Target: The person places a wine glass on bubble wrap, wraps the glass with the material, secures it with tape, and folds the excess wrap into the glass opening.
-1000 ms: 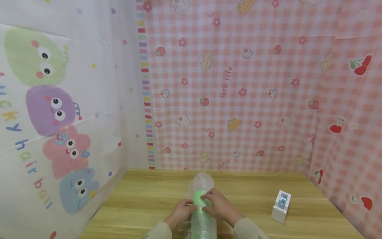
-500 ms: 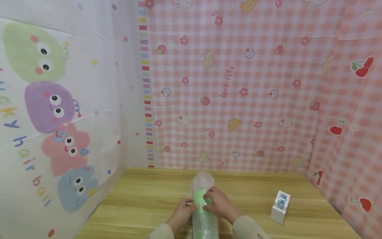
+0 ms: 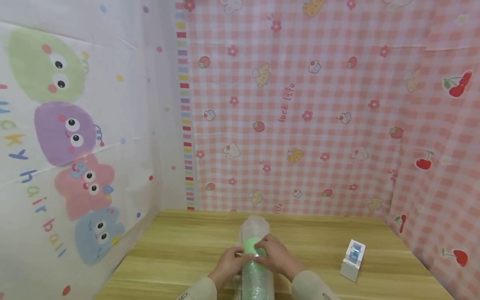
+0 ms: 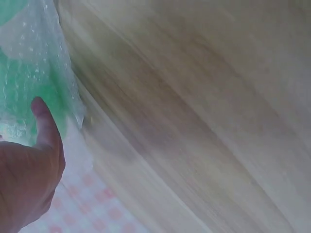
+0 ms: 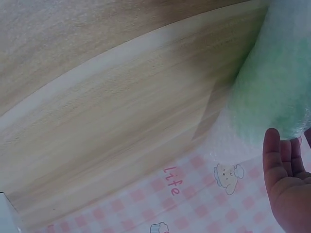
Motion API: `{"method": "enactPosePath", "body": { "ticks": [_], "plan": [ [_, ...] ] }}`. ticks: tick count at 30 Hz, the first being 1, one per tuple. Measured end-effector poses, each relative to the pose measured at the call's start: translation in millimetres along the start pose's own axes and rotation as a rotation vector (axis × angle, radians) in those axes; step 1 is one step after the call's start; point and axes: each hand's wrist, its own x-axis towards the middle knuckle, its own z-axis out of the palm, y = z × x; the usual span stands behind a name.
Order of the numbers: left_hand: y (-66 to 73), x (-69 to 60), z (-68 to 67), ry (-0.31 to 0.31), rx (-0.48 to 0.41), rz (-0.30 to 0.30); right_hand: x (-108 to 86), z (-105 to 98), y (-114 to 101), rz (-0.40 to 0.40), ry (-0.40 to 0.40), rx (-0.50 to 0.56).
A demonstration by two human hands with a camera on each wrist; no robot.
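Note:
A long green bundle in clear bubble wrap lies on the table, pointing away from me. My left hand grips its left side, with the thumb reaching over the green part. From the right, my right hand holds it, index finger and thumb bent onto the top. A small shiny spot shows between the two thumbs; what it is, I cannot tell. In the left wrist view a finger lies against the wrap. The right wrist view shows curled fingers at the bundle's far part.
A small white tape dispenser with a light blue roll stands to the right on the wood-grain table. Behind the table hangs a pink checked cloth; a white cartoon-print cloth hangs on the left.
My left thumb has slid right across the green part, toward my right thumb. The right hand's index finger has shifted slightly; the bundle stays nearly in place.

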Motion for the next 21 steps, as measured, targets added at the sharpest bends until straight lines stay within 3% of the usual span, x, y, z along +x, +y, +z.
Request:
{"method": "enactPosePath", "body": {
  "ticks": [7, 11, 18, 21],
  "plan": [
    [-3.6, 2.0, -4.8, -0.008, -0.038, -0.045, 2.4, -3, -2, 0.016, -0.052, 0.039],
    [-3.8, 2.2, -7.6, -0.026, -0.065, -0.056, 4.3, 0, -1, 0.018, -0.039, 0.070],
    [-9.1, 0.4, -14.3, -0.064, -0.112, -0.050, 7.4, 10, -12, 0.014, -0.022, -0.026],
    [-10.1, -1.6, -18.6, -0.071, -0.048, -0.031, 8.7, 10, -19, 0.029, -0.038, -0.046]
  ]
}}
